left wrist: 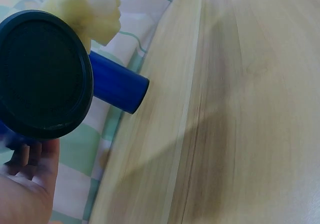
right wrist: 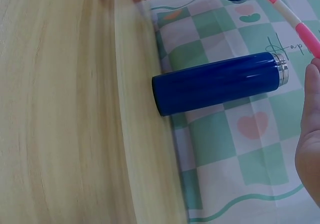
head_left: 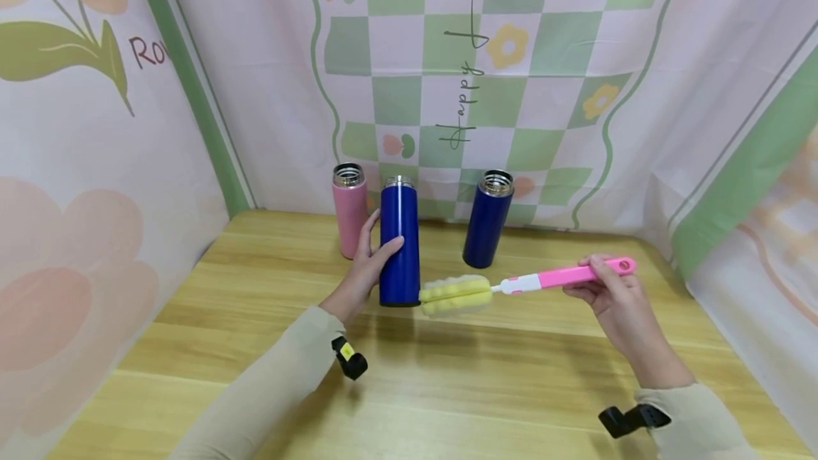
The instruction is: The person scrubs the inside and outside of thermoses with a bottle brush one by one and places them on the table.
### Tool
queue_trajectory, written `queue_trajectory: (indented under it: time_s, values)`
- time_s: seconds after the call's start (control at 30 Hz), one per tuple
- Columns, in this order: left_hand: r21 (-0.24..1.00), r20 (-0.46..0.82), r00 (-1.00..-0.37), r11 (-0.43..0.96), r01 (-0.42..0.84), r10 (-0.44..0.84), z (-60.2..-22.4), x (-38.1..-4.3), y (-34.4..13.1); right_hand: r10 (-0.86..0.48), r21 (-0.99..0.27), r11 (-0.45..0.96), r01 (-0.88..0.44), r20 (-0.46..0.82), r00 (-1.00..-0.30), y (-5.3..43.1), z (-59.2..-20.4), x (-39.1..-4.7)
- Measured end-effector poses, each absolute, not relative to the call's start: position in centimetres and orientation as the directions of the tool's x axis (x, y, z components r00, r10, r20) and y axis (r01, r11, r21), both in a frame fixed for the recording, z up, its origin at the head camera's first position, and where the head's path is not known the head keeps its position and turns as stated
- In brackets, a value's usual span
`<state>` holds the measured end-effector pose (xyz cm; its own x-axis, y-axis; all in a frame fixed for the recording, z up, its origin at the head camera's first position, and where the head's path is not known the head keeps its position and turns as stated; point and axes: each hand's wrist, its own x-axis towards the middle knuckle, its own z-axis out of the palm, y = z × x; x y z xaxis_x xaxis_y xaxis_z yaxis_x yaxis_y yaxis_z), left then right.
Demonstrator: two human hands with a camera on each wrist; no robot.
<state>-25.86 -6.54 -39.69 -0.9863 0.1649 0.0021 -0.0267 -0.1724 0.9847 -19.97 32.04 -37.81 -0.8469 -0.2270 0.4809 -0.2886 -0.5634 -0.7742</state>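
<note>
Over the counter (head_left: pixel 511 375), gripping blue bottle (head_left: pixel 400 272) in left fingers (head_left: pixel 368 230), brush (head_left: pixel 525 283) in right fingers (head_left: pixel 607 274), apparently uninserted; leaving two bottles (head_left: pixel 487 229) standing near back edge.

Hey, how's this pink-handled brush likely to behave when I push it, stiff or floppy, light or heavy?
The brush is probably light: your right hand holds it only near the end of its handle. That handle likely stays stiff, running straight without visible sag. The sponge head looks puffy, so it should squash when pressed.

head looks forward, down; wrist views closer; all share brush (head_left: pixel 525 283)
</note>
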Motion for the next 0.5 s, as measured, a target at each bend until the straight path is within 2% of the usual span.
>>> queue_trajectory:
  time_s: [0.37,0.5]
  values:
    - [0.982,0.002,-0.983,-0.185,-0.033,0.183,-39.96,-25.71,-6.51,-0.164,-0.797,-0.509,-0.324,0.459,-0.873,31.79,-37.83,-20.01]
    - [0.989,-0.001,-0.982,-0.147,-0.029,0.191,-40.23,-25.69,-6.54,-0.142,-0.805,-0.501,-0.319,0.440,-0.887,31.79,-37.89,-20.22]
